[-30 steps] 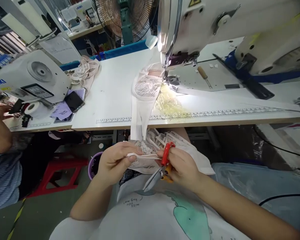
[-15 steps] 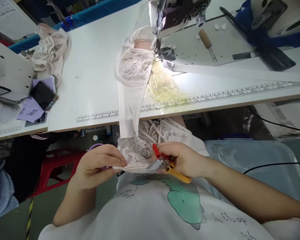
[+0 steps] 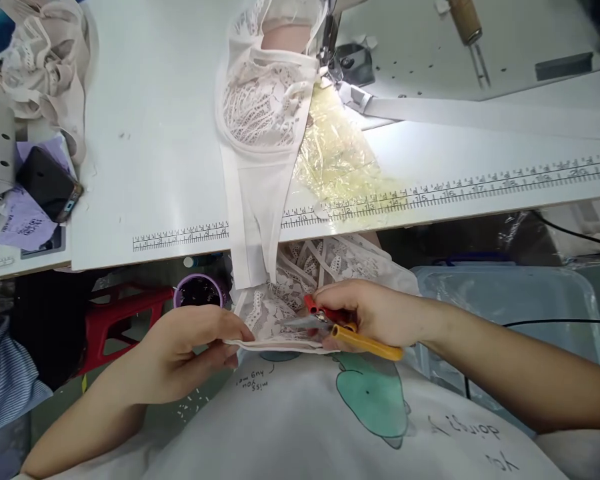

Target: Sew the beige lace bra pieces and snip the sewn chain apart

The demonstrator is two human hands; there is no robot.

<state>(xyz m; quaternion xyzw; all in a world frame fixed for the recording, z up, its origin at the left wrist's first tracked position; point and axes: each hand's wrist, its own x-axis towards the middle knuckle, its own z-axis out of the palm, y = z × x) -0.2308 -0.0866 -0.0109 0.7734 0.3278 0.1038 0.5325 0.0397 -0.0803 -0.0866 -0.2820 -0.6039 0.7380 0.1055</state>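
A white lace garment piece (image 3: 275, 313) hangs off the table edge into my lap. My left hand (image 3: 190, 347) pinches its lower hem between thumb and fingers. My right hand (image 3: 375, 310) is closed on scissors (image 3: 350, 330) with one red and one orange handle, their blades lying against the lace near the hem. A joined lace cup (image 3: 263, 110) lies on the white table (image 3: 160, 173) and runs up under the sewing machine's presser foot (image 3: 337, 57).
A yellowish clear film (image 3: 337, 157) lies by the needle plate. More lace garments (image 3: 45, 60) are piled at far left, beside a black phone (image 3: 47, 193). Below the table stand a purple cup (image 3: 200, 290), a red stool (image 3: 115, 323) and a clear plastic bin (image 3: 505, 300).
The view has tilted down and moved closer to the table. The scissors swung from pointing down-left to lying level against the lace. My left hand keeps its pinch on the hem.
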